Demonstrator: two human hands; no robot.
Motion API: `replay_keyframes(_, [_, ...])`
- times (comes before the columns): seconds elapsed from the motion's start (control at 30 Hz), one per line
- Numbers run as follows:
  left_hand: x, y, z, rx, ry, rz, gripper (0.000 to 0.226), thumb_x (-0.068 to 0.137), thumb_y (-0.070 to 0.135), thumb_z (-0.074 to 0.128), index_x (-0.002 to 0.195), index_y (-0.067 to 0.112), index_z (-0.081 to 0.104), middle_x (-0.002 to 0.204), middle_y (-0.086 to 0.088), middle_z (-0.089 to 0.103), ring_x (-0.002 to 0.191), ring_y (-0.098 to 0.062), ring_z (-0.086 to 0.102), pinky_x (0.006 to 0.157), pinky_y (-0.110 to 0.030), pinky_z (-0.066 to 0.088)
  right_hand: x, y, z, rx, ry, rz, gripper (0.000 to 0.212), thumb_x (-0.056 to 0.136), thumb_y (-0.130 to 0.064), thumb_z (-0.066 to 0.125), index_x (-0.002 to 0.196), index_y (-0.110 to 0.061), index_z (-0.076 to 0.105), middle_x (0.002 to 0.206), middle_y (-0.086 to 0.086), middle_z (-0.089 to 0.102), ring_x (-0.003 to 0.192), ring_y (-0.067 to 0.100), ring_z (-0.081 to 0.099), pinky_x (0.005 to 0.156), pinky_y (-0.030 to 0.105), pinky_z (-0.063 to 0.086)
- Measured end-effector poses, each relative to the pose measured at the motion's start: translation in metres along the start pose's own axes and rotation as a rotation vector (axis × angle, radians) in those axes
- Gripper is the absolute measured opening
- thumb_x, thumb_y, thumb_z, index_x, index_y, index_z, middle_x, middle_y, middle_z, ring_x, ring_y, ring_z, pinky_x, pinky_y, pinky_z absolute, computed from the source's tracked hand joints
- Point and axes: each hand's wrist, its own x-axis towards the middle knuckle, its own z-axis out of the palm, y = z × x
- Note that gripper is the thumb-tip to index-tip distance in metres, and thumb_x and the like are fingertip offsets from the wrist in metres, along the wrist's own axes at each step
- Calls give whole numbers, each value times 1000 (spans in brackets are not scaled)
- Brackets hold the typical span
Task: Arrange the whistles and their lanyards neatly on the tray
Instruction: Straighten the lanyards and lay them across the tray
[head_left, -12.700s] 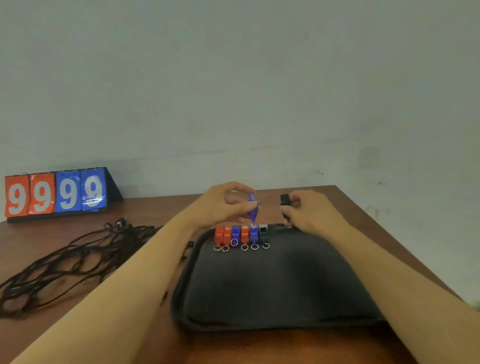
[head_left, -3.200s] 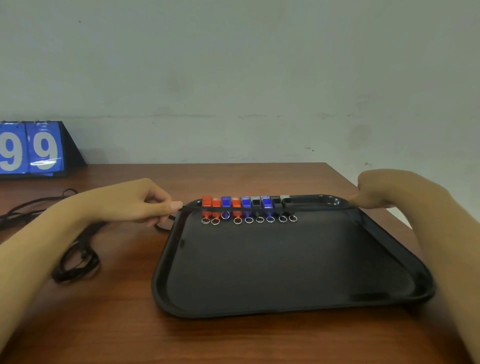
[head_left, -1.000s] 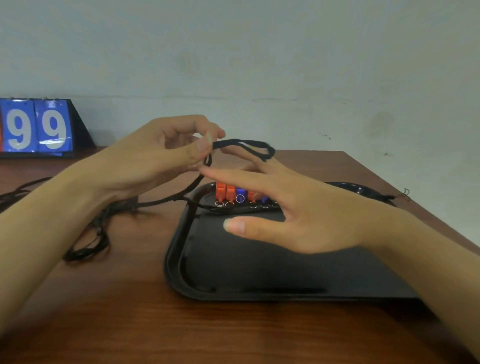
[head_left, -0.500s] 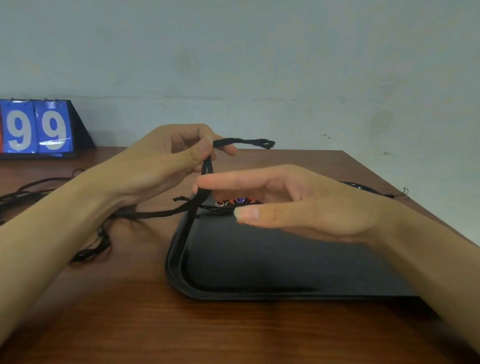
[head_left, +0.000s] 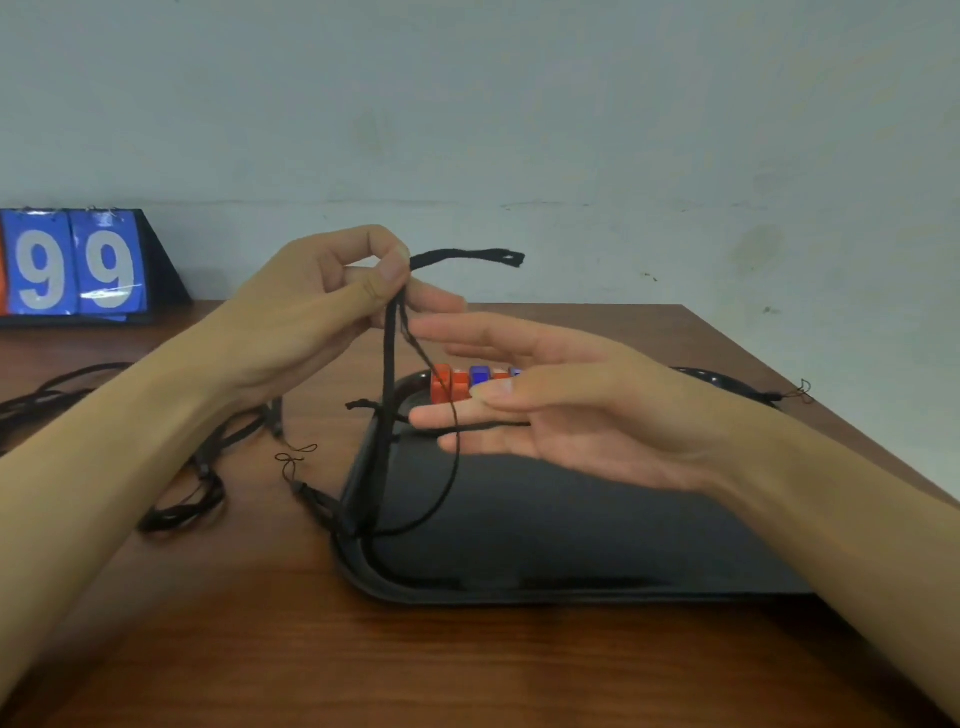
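- Black lanyard is pinched betw. thumb and forefinger of the left hand; a short end sticks out to the right, the rest hangs down to the near-left corner of the tray.
- Right hand is spread, palm up, fingers flat and apart, above the tray. A thin strand of the cord lies across its fingers; it pinches nothing.
- Whistles stand in a row at the far edge of the tray, orange and blue ones visible, the others hidden behind the right hand.
- More lanyards lie in a loose heap on the table, left of the tray, some thin end loops just beside its rim.
- Risk 1: the hanging part seems to touch the cords near the tray corner. If the hand lifts more, I think it may drag another cord with it and make a knot.
- Risk 2: the thin strand on the right fingers has no real grip; it can slip off and the loop opens, so the coil would not be neat.
- Risk 3: the right hand is very near the whistles. A quick move or a tight cord could knock the row over.
- Risk 4: the pinch is only at one point; a weak pinch lets the cord fall back, prob. outside the tray.
- Scoreboard at far left is well apart, no danger there.
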Motion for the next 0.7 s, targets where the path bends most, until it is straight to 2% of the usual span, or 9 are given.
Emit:
replay_keyframes(0.13, [-2,5,4,-29,-21,35,18,85,44,58,80,28,60,101,-6,80,97,-33,43,88,-30,40,-2,1,6,-120,-117,65,55,98,-4,46,152,-10,39,148,25,49,131,40,55,103,39,46])
replay_keyframes(0.3, [-3,5,6,2,-11,30,18,89,38,51,84,21,53,94,0,80,98,-23,57,86,-22,42,-1,3,13,-122,-213,82,52,97,-3,43,149,-2,41,150,19,45,131,40,51,92,38,40])
replay_keyframes(0.4, [-4,6,11,-26,-19,24,17,90,34,49,82,19,52,90,0,80,77,-7,63,80,-16,46,-1,1,16,-47,-255,84,56,98,-7,41,153,-5,35,149,0,51,127,32,47,89,37,35])
replay_keyframes(0.47, [-4,6,13,-44,-25,17,16,91,32,49,83,18,52,88,-1,80,71,-2,62,78,-14,46,-1,0,17,-37,-271,88,59,98,-6,40,156,-4,28,130,-10,66,125,29,41,88,37,31])
replay_keyframes(0.5, [-4,6,13,-48,-26,18,16,91,31,49,84,17,52,87,-1,80,72,-1,64,78,-12,47,-1,-1,18,-30,-265,89,61,97,-5,42,155,-3,27,129,-7,66,123,26,40,88,36,30])
replay_keyframes(0.57, [-3,4,11,-59,-14,19,16,91,30,49,86,15,53,82,0,79,72,-1,66,79,-13,48,-1,0,20,9,-248,81,64,92,-7,47,154,-1,32,152,17,43,118,21,42,86,34,31])
replay_keyframes(0.6, [-2,3,10,-63,-4,16,16,92,30,49,87,15,53,78,1,77,70,-3,64,78,-16,48,-1,0,20,20,-247,64,64,90,-8,48,153,0,34,159,21,30,116,19,41,84,33,30])
replay_keyframes(0.63, [-1,1,8,-70,2,12,16,93,29,49,87,14,53,74,3,73,69,-4,62,76,-19,47,-1,0,20,24,-243,46,64,90,-7,48,152,2,34,161,21,24,115,19,39,83,33,29])
replay_keyframes(0.7, [0,-2,4,-109,7,-7,16,95,28,50,87,15,52,69,3,65,67,-8,56,69,-19,45,-1,-1,16,32,-236,23,63,90,-2,49,151,5,34,161,19,29,118,20,36,83,33,26])
